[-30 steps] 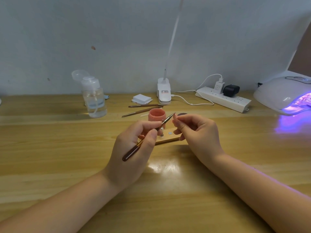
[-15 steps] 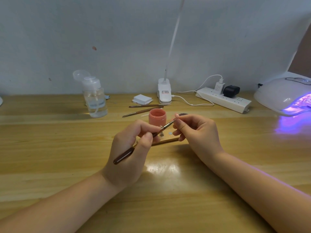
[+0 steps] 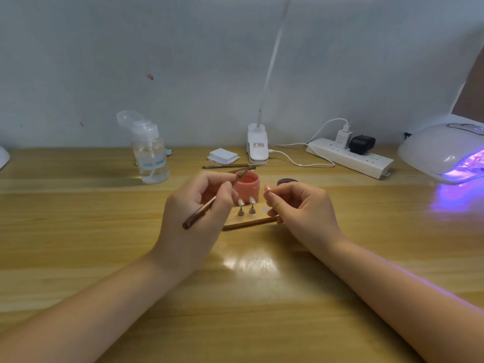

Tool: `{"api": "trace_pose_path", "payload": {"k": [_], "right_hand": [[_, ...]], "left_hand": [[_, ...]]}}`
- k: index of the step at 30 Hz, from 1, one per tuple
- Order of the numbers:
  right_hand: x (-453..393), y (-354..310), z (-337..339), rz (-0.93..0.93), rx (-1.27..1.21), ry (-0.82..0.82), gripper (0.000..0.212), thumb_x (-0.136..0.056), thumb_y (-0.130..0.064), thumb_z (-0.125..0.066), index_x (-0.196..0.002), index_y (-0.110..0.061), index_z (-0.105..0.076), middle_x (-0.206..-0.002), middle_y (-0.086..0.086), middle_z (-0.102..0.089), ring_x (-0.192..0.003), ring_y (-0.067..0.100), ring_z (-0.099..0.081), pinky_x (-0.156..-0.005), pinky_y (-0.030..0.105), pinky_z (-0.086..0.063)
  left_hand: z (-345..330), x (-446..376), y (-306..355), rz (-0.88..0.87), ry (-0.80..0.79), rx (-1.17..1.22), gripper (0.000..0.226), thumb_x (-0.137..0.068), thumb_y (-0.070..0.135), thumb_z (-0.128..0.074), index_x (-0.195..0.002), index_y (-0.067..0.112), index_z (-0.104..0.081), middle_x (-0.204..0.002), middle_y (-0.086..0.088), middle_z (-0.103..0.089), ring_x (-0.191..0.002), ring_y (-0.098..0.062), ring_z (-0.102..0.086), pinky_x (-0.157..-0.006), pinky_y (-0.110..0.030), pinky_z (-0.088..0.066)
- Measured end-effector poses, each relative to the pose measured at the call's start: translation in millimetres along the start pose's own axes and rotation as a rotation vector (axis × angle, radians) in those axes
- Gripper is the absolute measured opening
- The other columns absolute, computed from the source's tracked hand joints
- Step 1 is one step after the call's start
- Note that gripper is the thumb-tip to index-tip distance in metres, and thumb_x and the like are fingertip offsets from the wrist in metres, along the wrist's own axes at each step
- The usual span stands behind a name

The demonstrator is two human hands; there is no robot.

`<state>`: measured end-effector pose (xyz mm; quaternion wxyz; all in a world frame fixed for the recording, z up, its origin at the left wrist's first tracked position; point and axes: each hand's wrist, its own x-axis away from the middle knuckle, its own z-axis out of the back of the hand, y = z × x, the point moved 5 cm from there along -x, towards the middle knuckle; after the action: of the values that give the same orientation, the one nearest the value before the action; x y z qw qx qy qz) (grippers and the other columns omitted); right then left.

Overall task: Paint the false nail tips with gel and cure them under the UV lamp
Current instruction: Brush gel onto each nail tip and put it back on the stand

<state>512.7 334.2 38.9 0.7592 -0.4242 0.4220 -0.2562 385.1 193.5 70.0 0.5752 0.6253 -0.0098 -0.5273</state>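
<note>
Left hand [image 3: 195, 218] is pinching the slim brown-handled gel brush [image 3: 209, 205], tip dipping at the open pink gel jar [image 3: 246, 186], while right hand [image 3: 301, 208] is pinching a pink-coated false nail tip [image 3: 269, 186] just beside it; probably best loading sparingly.

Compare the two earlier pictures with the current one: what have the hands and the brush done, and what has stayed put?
The left hand has swung the brush away from the nail tip, its bristle end now at the pink gel jar. The hands have parted, uncovering the wooden stand with two unpainted tips. The right hand keeps its grip on the tip. Bottle, lamp and power strip are unchanged.
</note>
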Motion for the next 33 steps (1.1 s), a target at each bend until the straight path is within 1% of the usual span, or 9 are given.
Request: {"api": "trace_pose_path", "payload": {"k": [3, 7, 12, 16, 19, 22, 26, 28, 33], "right_hand": [[-2, 2, 1, 0.004, 0.043, 0.018, 0.010, -0.085, -0.014, -0.072, -0.082, -0.023, -0.070, -0.073, -0.004, -0.072, -0.065, 0.008, -0.071, -0.060, 0.020, -0.056], [-3, 5, 0, -0.023, 0.051, 0.037, 0.007, -0.085, -0.013, -0.072, -0.082, -0.019, -0.072, -0.071, -0.002, -0.072, -0.066, 0.009, -0.071, -0.062, 0.022, -0.057], [-3, 5, 0, -0.032, 0.070, 0.045, 0.004, -0.085, -0.013, -0.071, -0.082, -0.017, -0.073, -0.068, -0.001, -0.071, -0.065, 0.011, -0.071, -0.064, 0.027, -0.058], [-3, 4, 0, -0.019, 0.082, 0.042, 0.005, -0.085, -0.014, -0.071, -0.081, -0.017, -0.073, -0.068, -0.002, -0.071, -0.062, 0.009, -0.070, -0.063, 0.029, -0.058], [-3, 2, 0, 0.004, 0.106, 0.051, 0.008, -0.085, -0.013, -0.071, -0.079, -0.018, -0.072, -0.066, -0.001, -0.070, -0.064, 0.011, -0.070, -0.065, 0.033, -0.058], [-3, 1, 0, 0.011, 0.111, 0.054, 0.007, -0.085, -0.013, -0.071, -0.079, -0.016, -0.073, -0.066, 0.001, -0.070, -0.067, 0.016, -0.070, -0.070, 0.039, -0.057], [-3, 0, -1, 0.018, 0.118, 0.046, 0.005, -0.085, -0.013, -0.071, -0.081, -0.014, -0.074, -0.069, 0.002, -0.071, -0.070, 0.019, -0.070, -0.073, 0.044, -0.056], [-4, 1, -1, 0.019, 0.126, 0.043, 0.005, -0.085, -0.014, -0.071, -0.082, -0.013, -0.075, -0.070, 0.003, -0.071, -0.071, 0.020, -0.070, -0.073, 0.046, -0.055], [-3, 0, -1, 0.040, 0.151, 0.027, 0.005, -0.085, -0.016, -0.071, -0.083, -0.014, -0.075, -0.070, 0.000, -0.071, -0.069, 0.017, -0.069, -0.072, 0.044, -0.055]], "left_hand": [[10, -19, -8, 0.128, 0.089, -0.018, 0.014, -0.092, 0.016, -0.064, -0.080, 0.023, -0.067, -0.070, 0.013, -0.068, -0.065, 0.003, -0.060, -0.059, -0.009, -0.045], [13, -40, -15, 0.244, 0.121, -0.077, 0.016, -0.089, 0.021, -0.065, -0.073, 0.023, -0.065, -0.063, 0.012, -0.066, -0.062, 0.000, -0.059, -0.060, -0.017, -0.049], [-4, -74, -15, 0.305, -0.045, -0.349, 0.020, -0.085, 0.021, -0.065, -0.066, 0.017, -0.068, -0.055, 0.007, -0.065, -0.056, -0.006, -0.059, -0.056, -0.027, -0.048], [-23, -104, -15, 0.320, -0.192, -0.566, 0.020, -0.084, 0.018, -0.063, -0.078, 0.002, -0.073, -0.079, -0.013, -0.071, -0.075, -0.026, -0.066, -0.059, -0.032, -0.048], [-35, -114, -21, 0.363, -0.288, -0.649, 0.022, -0.083, 0.017, -0.064, -0.089, -0.003, -0.071, -0.081, -0.017, -0.066, -0.069, -0.023, -0.056, -0.059, -0.032, -0.040], [-46, -111, -32, 0.425, -0.384, -0.720, 0.013, -0.082, 0.018, -0.066, -0.084, 0.005, -0.066, -0.089, -0.012, -0.070, -0.068, -0.020, -0.055, -0.058, -0.031, -0.042], [-41, -110, -39, 0.506, -0.291, -0.608, 0.016, -0.081, 0.012, -0.063, -0.092, 0.002, -0.068, -0.096, -0.014, -0.071, -0.080, -0.025, -0.062, -0.067, -0.034, -0.047], [-30, -114, -39, 0.550, -0.160, -0.441, 0.011, -0.082, 0.010, -0.060, -0.085, 0.002, -0.066, -0.081, -0.011, -0.071, -0.076, -0.024, -0.064, -0.072, -0.037, -0.053], [-4, -108, -47, 0.732, 0.056, -0.079, 0.010, -0.085, 0.008, -0.058, -0.076, 0.004, -0.063, -0.051, -0.001, -0.059, -0.040, -0.010, -0.046, -0.044, -0.018, -0.039]]}}
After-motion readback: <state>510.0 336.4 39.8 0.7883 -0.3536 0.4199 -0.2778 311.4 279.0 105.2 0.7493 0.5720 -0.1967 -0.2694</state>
